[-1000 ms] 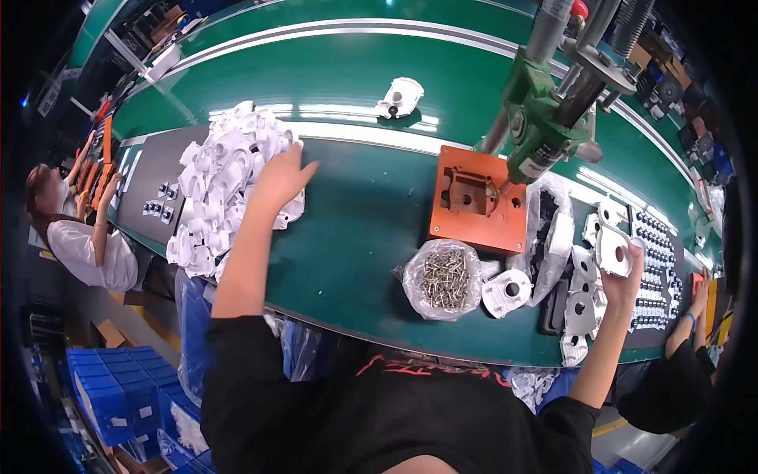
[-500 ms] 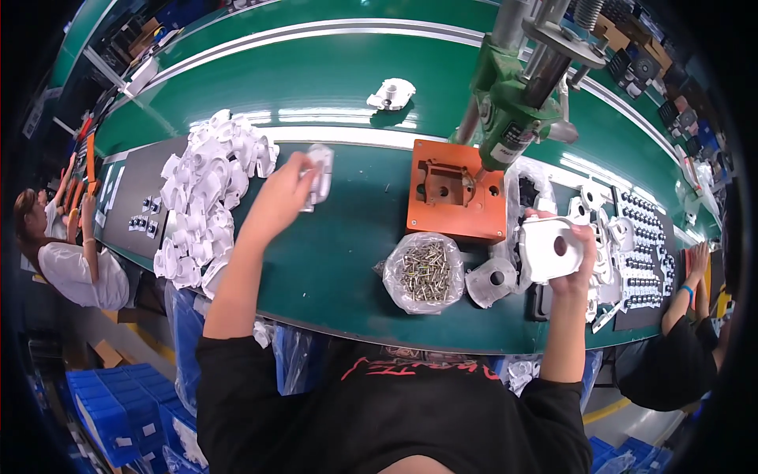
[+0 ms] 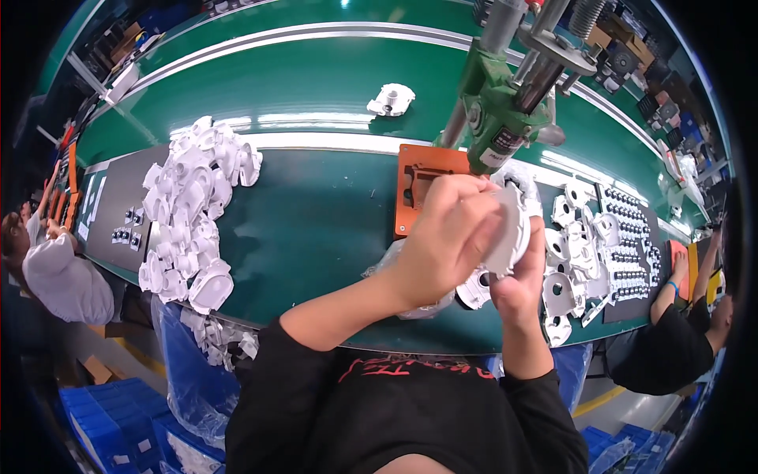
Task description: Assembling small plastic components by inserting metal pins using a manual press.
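Observation:
In front of the press my two hands meet around white plastic housing parts (image 3: 508,237). My left hand (image 3: 450,241) closes on the left part, its fingers bent over the edge. Around the right side, the fingers and thumb of my right hand (image 3: 523,284) grip the other half. The two parts face each other and look pressed together, but my fingers hide the joint. Just behind my left hand sits an orange fixture block (image 3: 405,220), partly covered. Below my hands, another white part (image 3: 474,291) lies on the bench beside a mostly hidden clear bag (image 3: 387,261).
A green press (image 3: 501,118) stands over the fixture. White parts are heaped at left (image 3: 185,197) and more lie at right (image 3: 580,245), beside rows of small black-and-silver pieces (image 3: 629,272). One white part (image 3: 392,99) sits on the far green belt. Co-workers sit at both sides.
My left hand has carried its white part rightward from near the left heap to my right hand. The right hand's housing has turned edge-on, and the bag of screws is now mostly covered.

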### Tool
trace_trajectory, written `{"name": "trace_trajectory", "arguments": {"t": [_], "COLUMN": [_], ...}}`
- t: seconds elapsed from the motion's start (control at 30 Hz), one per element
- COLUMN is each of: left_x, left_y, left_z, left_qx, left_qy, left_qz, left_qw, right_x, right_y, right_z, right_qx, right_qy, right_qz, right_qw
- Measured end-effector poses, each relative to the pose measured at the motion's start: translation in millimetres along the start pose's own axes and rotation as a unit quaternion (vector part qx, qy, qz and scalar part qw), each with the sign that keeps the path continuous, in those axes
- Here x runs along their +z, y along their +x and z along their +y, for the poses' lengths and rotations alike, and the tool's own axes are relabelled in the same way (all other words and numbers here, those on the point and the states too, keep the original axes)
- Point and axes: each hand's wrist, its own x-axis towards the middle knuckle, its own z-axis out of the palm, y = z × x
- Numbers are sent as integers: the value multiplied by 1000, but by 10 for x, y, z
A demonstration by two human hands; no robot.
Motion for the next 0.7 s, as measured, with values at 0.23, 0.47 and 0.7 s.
{"name": "trace_trajectory", "arguments": {"t": [0.23,0.47,0.7], "left_x": [-64,2,-91], "left_y": [-83,-223,-53], "left_z": [-192,-222,-240], "left_qx": [-238,-267,-320], "left_qy": [-125,-169,-207], "left_qz": [-11,-28,15], "left_qw": [963,948,924], "right_x": [-13,-32,-35], "right_y": [31,155,100], "right_z": [91,-88,-63], "right_qx": [-38,-28,3], "right_qy": [-256,-350,-163], "right_qz": [-32,-68,21], "right_qw": [965,934,986]}}
